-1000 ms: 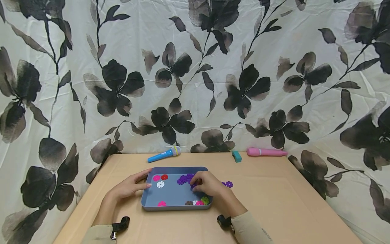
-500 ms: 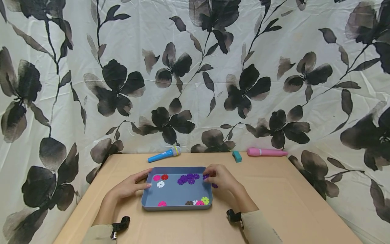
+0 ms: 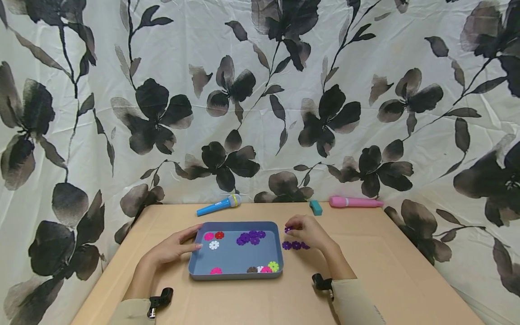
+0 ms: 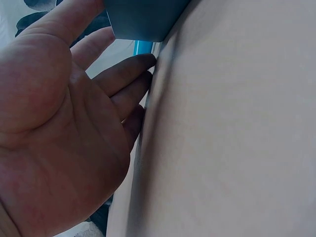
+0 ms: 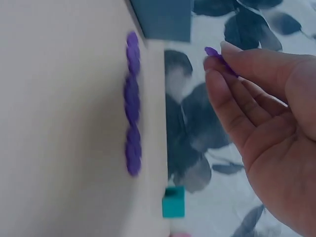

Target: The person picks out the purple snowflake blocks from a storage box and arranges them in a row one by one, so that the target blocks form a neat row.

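Blue-grey in colour, a shallow tray sits on the wooden-toned table. Small flower-shaped pieces lie inside it in groups. Near its far left corner are a pink piece, a red piece and a white piece. Toward the far right is a purple cluster, its pieces set so close that I can't fairly count them. Along the near wall lie another pink piece and, at the right corner, a small group with brown, white, pink and a yellow-green piece.

The left hand touches the tray's left side, its fingers fairly straight and closed round nothing. The right hand is beyond the tray's right wall; its grip pinches one purple piece between thumb and fingers, raised off the table. Just below that grip, a purple row lies on the table, close beside the tray. Farther back rest a blue microphone, a teal block and a pink rod.
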Available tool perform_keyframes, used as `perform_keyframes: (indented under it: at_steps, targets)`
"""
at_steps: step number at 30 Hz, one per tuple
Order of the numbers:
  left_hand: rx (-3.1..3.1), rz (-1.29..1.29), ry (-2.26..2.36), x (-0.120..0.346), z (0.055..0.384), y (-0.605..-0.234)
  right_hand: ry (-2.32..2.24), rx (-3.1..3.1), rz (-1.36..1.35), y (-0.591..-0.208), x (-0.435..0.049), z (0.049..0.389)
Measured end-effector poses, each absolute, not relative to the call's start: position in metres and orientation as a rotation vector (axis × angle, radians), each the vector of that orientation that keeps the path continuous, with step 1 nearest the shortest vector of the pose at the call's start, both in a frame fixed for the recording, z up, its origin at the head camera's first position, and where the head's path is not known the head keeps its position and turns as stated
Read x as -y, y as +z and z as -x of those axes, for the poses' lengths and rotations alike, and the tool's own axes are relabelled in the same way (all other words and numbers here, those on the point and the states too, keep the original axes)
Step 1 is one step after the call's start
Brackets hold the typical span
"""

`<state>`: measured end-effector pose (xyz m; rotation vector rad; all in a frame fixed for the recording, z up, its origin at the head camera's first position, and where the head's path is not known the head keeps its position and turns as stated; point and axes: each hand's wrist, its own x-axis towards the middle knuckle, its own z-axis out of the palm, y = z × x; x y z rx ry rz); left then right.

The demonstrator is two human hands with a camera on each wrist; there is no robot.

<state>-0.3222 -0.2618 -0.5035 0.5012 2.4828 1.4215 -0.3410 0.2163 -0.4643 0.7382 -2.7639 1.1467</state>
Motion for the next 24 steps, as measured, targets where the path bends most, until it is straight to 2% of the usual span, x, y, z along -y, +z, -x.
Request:
perform_keyframes:
  at_steps: [13,24]
  targets:
    - [-2.484,-0.497,1.42,0.262,0.322,-0.503,1.158,2.789,-0.561,-0.461,-0.273,0.346]
    - [-2.485,-0.502,1.423,0.262,0.322,-0.502,1.051,2.906,-0.517,-0.466,-0.292,0.345]
